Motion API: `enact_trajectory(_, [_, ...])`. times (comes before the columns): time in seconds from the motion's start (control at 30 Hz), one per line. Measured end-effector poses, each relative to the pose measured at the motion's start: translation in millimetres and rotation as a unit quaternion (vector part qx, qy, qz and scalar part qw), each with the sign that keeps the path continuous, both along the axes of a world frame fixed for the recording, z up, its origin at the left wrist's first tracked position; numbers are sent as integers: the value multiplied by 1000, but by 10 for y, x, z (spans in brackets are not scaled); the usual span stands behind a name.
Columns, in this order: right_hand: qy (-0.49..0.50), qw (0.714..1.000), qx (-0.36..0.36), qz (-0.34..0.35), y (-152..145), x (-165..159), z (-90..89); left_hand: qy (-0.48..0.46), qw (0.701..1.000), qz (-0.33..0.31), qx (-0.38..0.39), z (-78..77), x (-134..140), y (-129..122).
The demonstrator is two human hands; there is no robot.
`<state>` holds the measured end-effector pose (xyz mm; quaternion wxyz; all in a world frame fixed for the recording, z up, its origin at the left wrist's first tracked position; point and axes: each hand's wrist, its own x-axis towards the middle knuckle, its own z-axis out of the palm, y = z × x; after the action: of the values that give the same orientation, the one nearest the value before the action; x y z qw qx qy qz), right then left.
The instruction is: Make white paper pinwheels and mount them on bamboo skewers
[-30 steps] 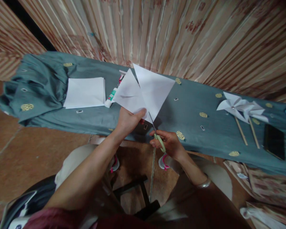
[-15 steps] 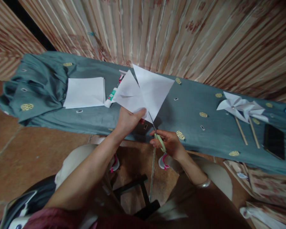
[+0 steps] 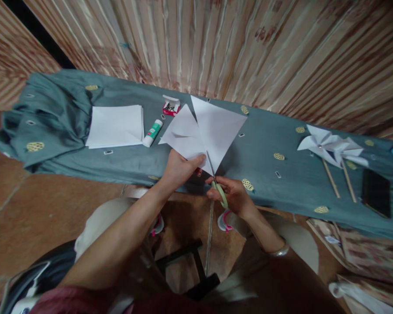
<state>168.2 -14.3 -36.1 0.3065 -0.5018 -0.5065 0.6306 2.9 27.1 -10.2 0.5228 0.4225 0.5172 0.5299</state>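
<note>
A white sheet of paper [image 3: 221, 124] with slits cut in from its edges is pinched at its near side by my left hand [image 3: 180, 169], thumb on top. My right hand [image 3: 231, 194] is closed around the light green handles of a pair of scissors [image 3: 220, 195]. The scissor blades lie at the sheet's near corner, pointing away from me into the paper. Left of the sheet lie a glue stick [image 3: 153, 132] and a small open red box [image 3: 171, 107] holding small metal pieces. My left fingertips are hidden beneath the paper.
A stack of white paper [image 3: 115, 125] lies on the green cloth-covered table [image 3: 262, 170]. To the right are two paper pinwheels [image 3: 319, 145] on wooden sticks and a black phone [image 3: 376, 192]. A pleated curtain [image 3: 196, 48] hangs behind.
The sheet has shifted right and slightly toward me with my left hand, uncovering the red box and more of the glue stick. My right hand with the scissors has barely moved.
</note>
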Motion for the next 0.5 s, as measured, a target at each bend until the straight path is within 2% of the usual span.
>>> enact_trajectory(0.5, [21,999,-36,-25,-8,-10,-10,-3,1000,10,-22,89,4,-22])
